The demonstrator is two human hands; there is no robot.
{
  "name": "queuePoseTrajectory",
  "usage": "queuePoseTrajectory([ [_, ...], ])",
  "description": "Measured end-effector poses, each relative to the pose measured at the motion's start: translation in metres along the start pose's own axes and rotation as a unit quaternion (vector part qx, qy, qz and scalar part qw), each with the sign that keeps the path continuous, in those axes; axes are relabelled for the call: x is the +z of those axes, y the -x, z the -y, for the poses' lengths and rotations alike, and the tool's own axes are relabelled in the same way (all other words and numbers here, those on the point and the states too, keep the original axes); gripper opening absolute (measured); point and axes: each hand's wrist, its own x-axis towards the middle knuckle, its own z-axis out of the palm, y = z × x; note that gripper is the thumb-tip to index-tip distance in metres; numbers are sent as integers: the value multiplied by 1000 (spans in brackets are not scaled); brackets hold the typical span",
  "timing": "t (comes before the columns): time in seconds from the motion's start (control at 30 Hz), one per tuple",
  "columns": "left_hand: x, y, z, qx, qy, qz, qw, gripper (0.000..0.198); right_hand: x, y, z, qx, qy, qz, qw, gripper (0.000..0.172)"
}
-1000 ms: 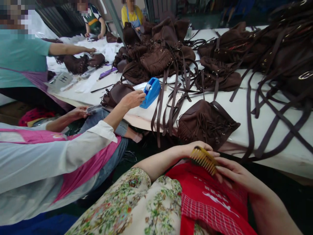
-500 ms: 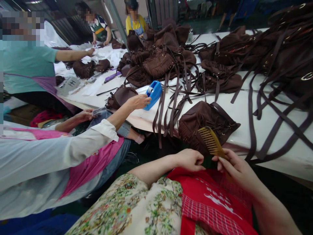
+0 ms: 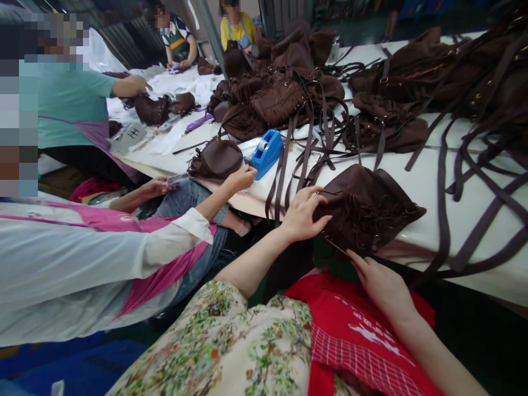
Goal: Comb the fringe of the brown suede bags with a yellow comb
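A dark brown fringed bag [image 3: 371, 206] lies at the near edge of the table, its long fringe hanging in front. My left hand [image 3: 303, 214] is at the bag's left side, fingertips touching it and thumb held apart. Low in front of the bag, my right hand [image 3: 381, 280] grips a yellow-brown comb [image 3: 336, 245]. The comb is turned edge-on, so only a thin strip shows, and its far end is by the lower fringe.
On the white table [image 3: 412, 179] lie a heap of brown bags [image 3: 276, 102], long dangling straps [image 3: 443, 187] and a blue tape dispenser [image 3: 270, 154]. A co-worker's hand [image 3: 243, 179] is beside the dispenser. Other people stand along the table's far left.
My left hand has risen from my lap to the bag and its fingers have opened. The comb has gone lower and turned edge-on. The co-worker's hand has drawn back from the tape dispenser.
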Motion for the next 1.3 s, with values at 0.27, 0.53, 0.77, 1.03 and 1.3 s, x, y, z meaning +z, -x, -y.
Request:
queuePoseTrajectory([
  [0.27,71,-95,18,-148,-55,169,973,63,20,2,-6,12,-38,139,990,42],
  [0.53,105,-111,28,-336,34,100,936,48,31,31,-12,-33,-125,239,962,39],
  [0.77,100,-116,37,-299,61,148,941,60,-27,17,-33,-41,-227,39,972,38],
  [1.03,89,-118,53,-286,231,211,906,56,-74,-56,-41,-40,-21,-77,996,44],
  [1.3,92,-118,56,-260,202,208,921,56,-60,-63,-43,-37,-72,-33,996,41],
])
